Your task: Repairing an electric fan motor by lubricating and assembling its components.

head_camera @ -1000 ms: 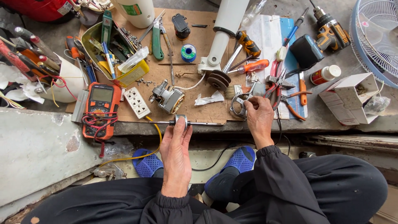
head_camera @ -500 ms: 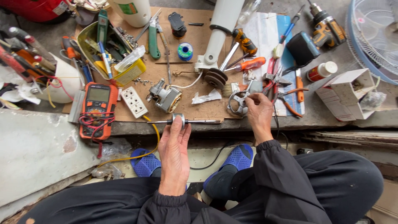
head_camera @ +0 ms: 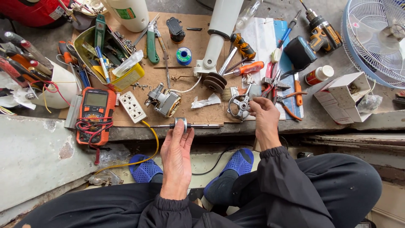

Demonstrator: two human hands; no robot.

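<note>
Here, the left hand (head_camera: 177, 145) grips the rotor shaft (head_camera: 185, 125) at the tabletop (head_camera: 202, 114) edge, fingers closed around its core. The right hand (head_camera: 263, 116) pinches the round end bracket (head_camera: 239, 107). Keep the shaft level; align the bracket's bore squarely.

On the counter (head_camera: 333, 122), the rotor shaft (head_camera: 185, 125) lies at the near edge, with the motor (head_camera: 164, 102) at 11 o'clock of it, the multimeter (head_camera: 95, 112) at 9 o'clock and the round housing (head_camera: 239, 107) at 2 o'clock.
</note>
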